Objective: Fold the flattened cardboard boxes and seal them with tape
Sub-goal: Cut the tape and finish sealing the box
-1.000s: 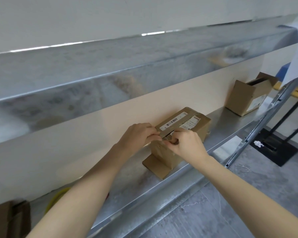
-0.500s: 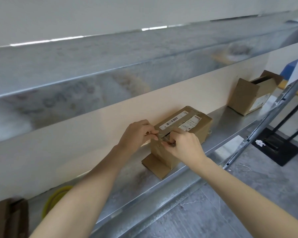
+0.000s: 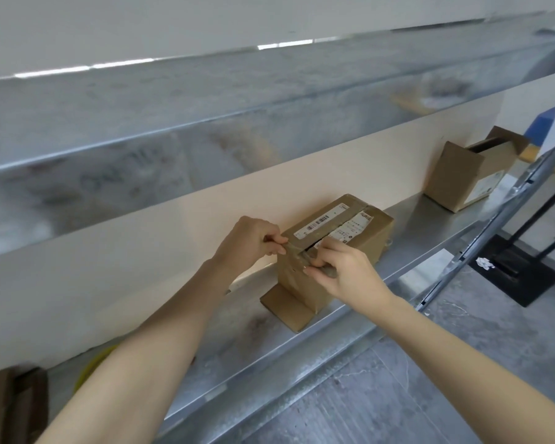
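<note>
Cardboard box sits on the metal shelf, long axis running away from the camera, close to the beige back panel. Top flaps are closed with a dark slit showing at the near end of the seam. Barcode label and a second printed label are on top. One loose flap lies flat on the shelf at the box's near bottom edge.

Both forearms are extended forward and up, converging on the box's near top edge.

Left hand: back of hand toward the camera, wrist roughly straight, fingers curled tight with tips at the near-left top corner, pinching the end of the glossy tape against the cardboard.

Right hand: just right of the left, the two hands near but not touching. Thumb points left across the box's end face, the other fingers are bent over the top edge beside the label, so the grip is narrow, nipping the tape at the edge. Can't tell how far the tape runs along the seam.

Second box stands further right on the same shelf, well apart, top flaps open. An upper metal shelf runs across above. Yellow ring and dark cardboard are at far left. The concrete floor carries a black base plate.
</note>
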Motion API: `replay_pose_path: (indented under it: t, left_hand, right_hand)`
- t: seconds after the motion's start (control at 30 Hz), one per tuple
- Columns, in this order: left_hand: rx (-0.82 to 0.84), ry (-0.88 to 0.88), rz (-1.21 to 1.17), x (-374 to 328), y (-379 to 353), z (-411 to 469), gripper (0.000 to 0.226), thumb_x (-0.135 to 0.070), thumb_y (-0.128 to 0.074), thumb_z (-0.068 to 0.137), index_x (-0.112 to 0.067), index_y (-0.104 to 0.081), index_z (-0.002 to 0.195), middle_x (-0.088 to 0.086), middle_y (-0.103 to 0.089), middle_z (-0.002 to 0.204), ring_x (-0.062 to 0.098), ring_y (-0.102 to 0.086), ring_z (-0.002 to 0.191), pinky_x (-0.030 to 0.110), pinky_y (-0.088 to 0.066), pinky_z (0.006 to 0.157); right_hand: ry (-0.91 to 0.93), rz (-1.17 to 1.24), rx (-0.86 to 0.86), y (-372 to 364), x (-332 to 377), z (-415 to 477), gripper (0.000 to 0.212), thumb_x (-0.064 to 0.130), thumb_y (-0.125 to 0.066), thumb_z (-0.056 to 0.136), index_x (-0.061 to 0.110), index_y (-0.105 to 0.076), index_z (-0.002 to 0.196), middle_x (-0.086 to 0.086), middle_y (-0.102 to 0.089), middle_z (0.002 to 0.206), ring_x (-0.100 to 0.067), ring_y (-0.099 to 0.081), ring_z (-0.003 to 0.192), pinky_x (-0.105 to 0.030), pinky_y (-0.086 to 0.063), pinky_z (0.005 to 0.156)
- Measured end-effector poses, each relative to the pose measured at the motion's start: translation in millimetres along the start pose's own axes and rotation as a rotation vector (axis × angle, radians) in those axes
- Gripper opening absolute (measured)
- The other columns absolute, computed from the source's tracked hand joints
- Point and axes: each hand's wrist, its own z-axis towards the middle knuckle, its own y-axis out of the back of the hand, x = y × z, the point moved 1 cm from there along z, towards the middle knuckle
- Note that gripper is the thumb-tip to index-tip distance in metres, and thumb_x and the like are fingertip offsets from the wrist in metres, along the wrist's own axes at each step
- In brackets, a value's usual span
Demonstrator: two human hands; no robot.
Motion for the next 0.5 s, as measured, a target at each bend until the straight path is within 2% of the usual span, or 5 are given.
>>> replay_pose_path:
  t: [0.1, 0.17, 0.23, 0.33, 0.5]
  left_hand:
    - [0.056, -0.009, 0.104, -3.3, 5.9, 4.0, 0.006, -0.002, -0.078, 0.076, -0.001, -0.072, 0.074, -0.026, -0.058, 0.059, -0.007, -0.057, 0.058, 0.022, -0.049, 0.065]
    - [0.094, -0.030, 0.205, -8.5, 7.6, 5.5, 0.003, -0.005, -0.075, 0.079, -0.005, -0.073, 0.077, -0.025, -0.058, 0.064, -0.011, -0.054, 0.058, 0.018, -0.045, 0.064]
    - [0.128, -0.057, 0.303, -13.6, 7.1, 6.2, 0.001, -0.007, -0.072, 0.083, -0.007, -0.073, 0.083, -0.013, -0.065, 0.071, -0.010, -0.051, 0.056, 0.011, -0.037, 0.060]
    - [0.128, -0.058, 0.384, -18.8, 6.2, 3.7, 0.007, -0.003, -0.065, 0.086, -0.007, -0.069, 0.087, 0.001, -0.072, 0.085, 0.006, -0.055, 0.066, 0.023, -0.041, 0.066]
    - [0.011, -0.012, 0.467, -23.9, -0.8, -2.3, 0.020, 0.000, -0.056, 0.086, -0.012, -0.070, 0.096, -0.001, -0.071, 0.092, 0.024, -0.061, 0.086, 0.027, -0.039, 0.069]
  right_hand:
    - [0.027, 0.046, 0.117, 6.6, -6.2, -4.9, 0.015, 0.016, -0.077, 0.077, 0.006, -0.067, 0.077, -0.003, -0.054, 0.083, -0.016, -0.051, 0.065, -0.030, -0.049, 0.061]
    - [0.039, 0.042, 0.186, 10.3, -8.1, -7.6, 0.016, 0.013, -0.078, 0.077, 0.003, -0.070, 0.087, -0.007, -0.055, 0.090, -0.012, -0.049, 0.069, -0.022, -0.043, 0.067]
    - [0.052, 0.036, 0.229, 12.6, -10.3, -6.6, 0.016, 0.009, -0.077, 0.079, 0.002, -0.071, 0.091, -0.010, -0.055, 0.093, -0.011, -0.047, 0.072, -0.015, -0.037, 0.071]
    - [0.077, 0.011, 0.329, 19.5, -10.6, 2.5, 0.015, 0.010, -0.074, 0.081, 0.002, -0.072, 0.094, -0.012, -0.057, 0.100, -0.013, -0.048, 0.077, -0.026, -0.043, 0.074]
    - [0.130, -0.092, 0.353, 28.7, -8.0, 12.0, 0.018, 0.023, -0.076, 0.080, 0.010, -0.076, 0.093, -0.005, -0.063, 0.097, -0.023, -0.058, 0.081, -0.035, -0.049, 0.069]
